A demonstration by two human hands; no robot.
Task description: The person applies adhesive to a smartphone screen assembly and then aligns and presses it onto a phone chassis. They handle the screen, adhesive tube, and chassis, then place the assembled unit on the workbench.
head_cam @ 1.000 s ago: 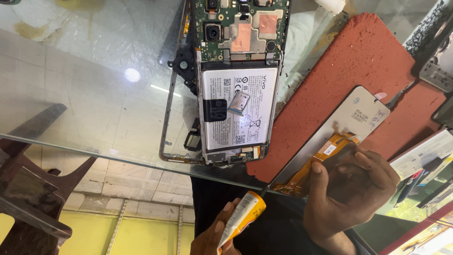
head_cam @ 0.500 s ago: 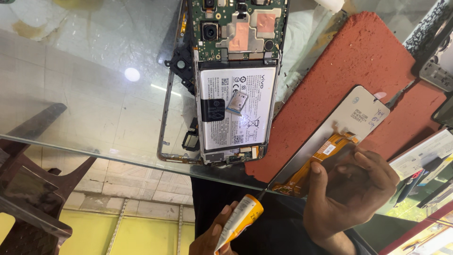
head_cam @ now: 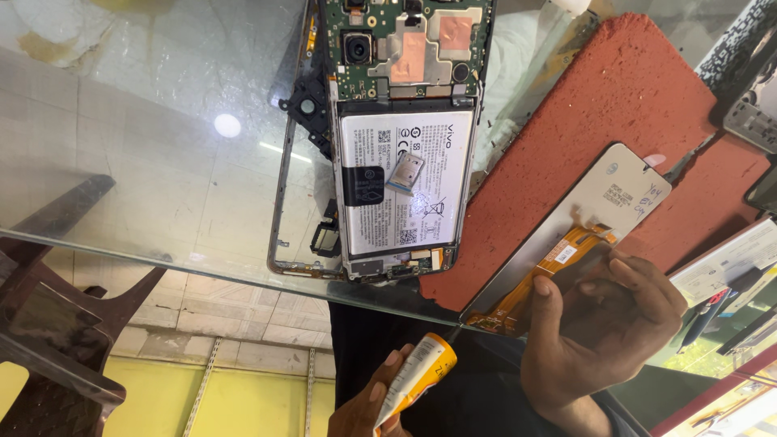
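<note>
The glue tube [head_cam: 417,379], yellow and white with an orange tip, is sitting at the bottom centre of the view, below the near edge of the glass desk [head_cam: 146,162]. The left hand [head_cam: 376,405] is closing its grip around the tube's lower body, and the nozzle is pointing up toward the lower corner of the display panel [head_cam: 579,222]. The right hand [head_cam: 603,328] is pressing its fingers down on that panel's orange flex cable [head_cam: 558,259], the grip clamping the panel against the red pad [head_cam: 599,105] beneath it. To the left, an opened phone [head_cam: 401,137] is lying face down on the desk, its white battery [head_cam: 401,190] and green circuit board [head_cam: 409,44] exposed. A small metal card tray [head_cam: 405,172] is resting on the battery.
</note>
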